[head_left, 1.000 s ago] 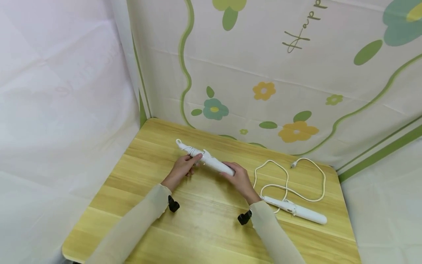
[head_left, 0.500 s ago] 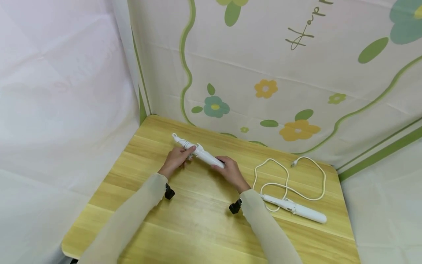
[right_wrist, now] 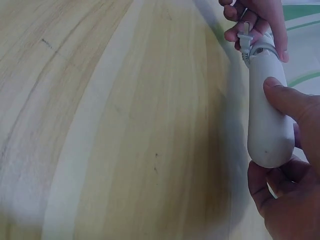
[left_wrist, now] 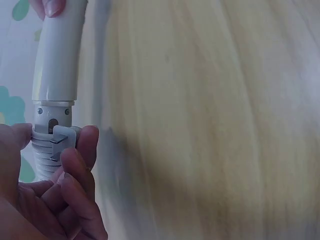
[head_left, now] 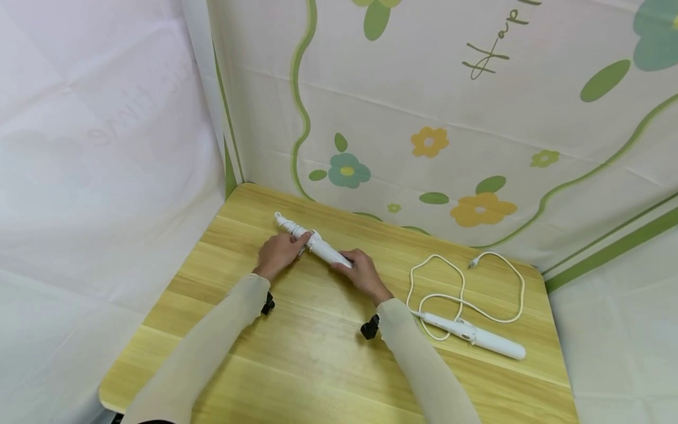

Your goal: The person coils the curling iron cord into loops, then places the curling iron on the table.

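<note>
A white curling iron (head_left: 324, 250) is held in both hands over the back left part of the table, its cord (head_left: 293, 227) wound round the narrow handle end. My left hand (head_left: 278, 253) grips the wound part, thumb on one side and fingertips by the plug (left_wrist: 64, 141), whose metal prongs show in the left wrist view. Round the thick, rounded barrel end curls my right hand (head_left: 362, 274), with its thumb along the top in the right wrist view. A small cord loop (head_left: 278, 216) sticks out past the handle's far end.
A second white curling iron (head_left: 495, 343) lies on the right of the wooden table (head_left: 318, 365), its loose cord (head_left: 462, 285) spread in loops behind it and ending in a plug (head_left: 473, 263). Fabric walls (head_left: 371, 106) with printed flowers stand behind and beside the table.
Both hands and the curling iron have shifted left and slightly back. The left hand has turned more over the wound cord. The second curling iron has stayed in place.
</note>
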Demonstrator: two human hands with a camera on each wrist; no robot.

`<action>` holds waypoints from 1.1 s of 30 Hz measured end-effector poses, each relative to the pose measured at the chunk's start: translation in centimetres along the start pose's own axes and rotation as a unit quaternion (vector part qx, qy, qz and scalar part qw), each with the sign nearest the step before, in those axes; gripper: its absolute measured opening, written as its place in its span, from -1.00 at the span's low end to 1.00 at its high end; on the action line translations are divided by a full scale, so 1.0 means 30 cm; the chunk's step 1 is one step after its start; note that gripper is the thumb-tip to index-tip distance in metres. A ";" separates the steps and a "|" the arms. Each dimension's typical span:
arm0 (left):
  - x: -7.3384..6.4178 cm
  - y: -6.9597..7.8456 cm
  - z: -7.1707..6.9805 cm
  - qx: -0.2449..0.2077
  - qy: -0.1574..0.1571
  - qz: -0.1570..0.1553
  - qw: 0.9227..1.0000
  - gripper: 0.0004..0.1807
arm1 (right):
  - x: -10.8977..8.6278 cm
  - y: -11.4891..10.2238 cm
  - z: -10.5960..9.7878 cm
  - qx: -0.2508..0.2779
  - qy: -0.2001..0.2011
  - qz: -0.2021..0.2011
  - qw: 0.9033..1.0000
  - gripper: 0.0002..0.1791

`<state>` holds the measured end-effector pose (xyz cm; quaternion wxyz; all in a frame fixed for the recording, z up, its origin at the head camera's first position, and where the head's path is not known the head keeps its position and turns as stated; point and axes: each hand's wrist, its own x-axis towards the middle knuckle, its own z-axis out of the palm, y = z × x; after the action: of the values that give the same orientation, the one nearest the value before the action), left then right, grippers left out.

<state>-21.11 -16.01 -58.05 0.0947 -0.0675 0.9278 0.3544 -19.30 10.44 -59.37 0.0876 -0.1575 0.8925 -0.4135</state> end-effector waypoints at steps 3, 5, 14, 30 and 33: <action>0.004 -0.008 0.006 0.017 0.003 0.006 1.000 -0.17 | 0.003 0.003 0.005 -0.004 0.001 -0.004 1.000 -0.48; 0.005 -0.016 0.008 0.025 0.001 0.008 1.000 -0.17 | 0.005 0.004 0.008 -0.004 -0.001 -0.003 1.000 -0.48; 0.010 -0.039 0.015 0.048 -0.011 0.001 0.999 -0.19 | 0.008 0.005 0.020 -0.018 -0.005 -0.012 1.000 -0.50; -0.006 -0.055 0.009 0.055 0.010 0.018 0.998 -0.30 | -0.001 0.007 0.027 -0.015 0.010 0.010 1.000 -0.51; -0.014 -0.062 0.003 0.054 0.016 0.023 0.998 -0.33 | -0.008 0.013 0.025 0.000 0.017 0.016 1.000 -0.52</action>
<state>-20.34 -17.29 -59.22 0.0754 -0.0466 0.9483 0.3046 -18.94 10.24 -60.13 0.0796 -0.1359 0.8964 -0.4144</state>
